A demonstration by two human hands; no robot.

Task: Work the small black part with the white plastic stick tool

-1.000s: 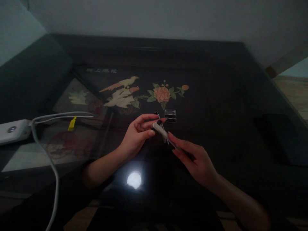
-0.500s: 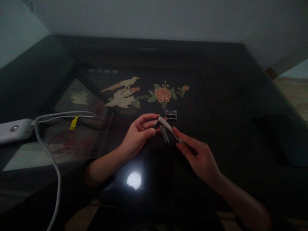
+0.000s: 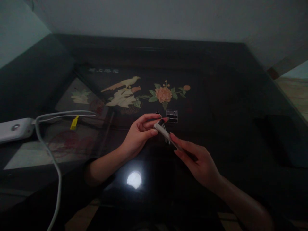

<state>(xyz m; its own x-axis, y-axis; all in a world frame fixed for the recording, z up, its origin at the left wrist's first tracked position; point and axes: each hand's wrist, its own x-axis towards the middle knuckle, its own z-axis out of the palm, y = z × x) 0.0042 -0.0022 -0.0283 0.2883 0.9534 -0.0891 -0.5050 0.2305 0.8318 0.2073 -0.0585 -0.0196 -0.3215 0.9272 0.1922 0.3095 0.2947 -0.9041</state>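
Both hands meet above the middle of a dark, glossy tabletop (image 3: 216, 96) in dim light. The left hand (image 3: 138, 136) comes in from the lower left with its fingers curled and its thumb and forefinger pinched together on the near end of a small pale tool (image 3: 165, 134), which looks like a nail clipper or a slim pair of tweezers; the dim picture does not settle which. So the left grip is closed on the tool's upper end. The right hand (image 3: 197, 157) reaches in from the lower right with its fingers stretched forward, and its fingertips close on the tool's lower end, so the right grip is closed on it as well. The tool lies slanted between the two hands, running from upper left down to lower right, lifted off the tabletop. A small dark bit sits at its upper end beside the left forefinger, too small to make out.

Just beyond the tool, a little clear plastic box (image 3: 171, 115) rests on the tabletop, near the left fingertips but apart from them. Farther back, an inlaid picture of a bird (image 3: 121, 91) and a flower (image 3: 163, 94) decorates the surface. At the left edge lies a white device (image 3: 14, 129) with a white cable (image 3: 48, 154) looping toward the viewer, and a yellow tag (image 3: 74, 123) hangs on the cable. A round bright glare (image 3: 134, 179) shines on the tabletop between the forearms.
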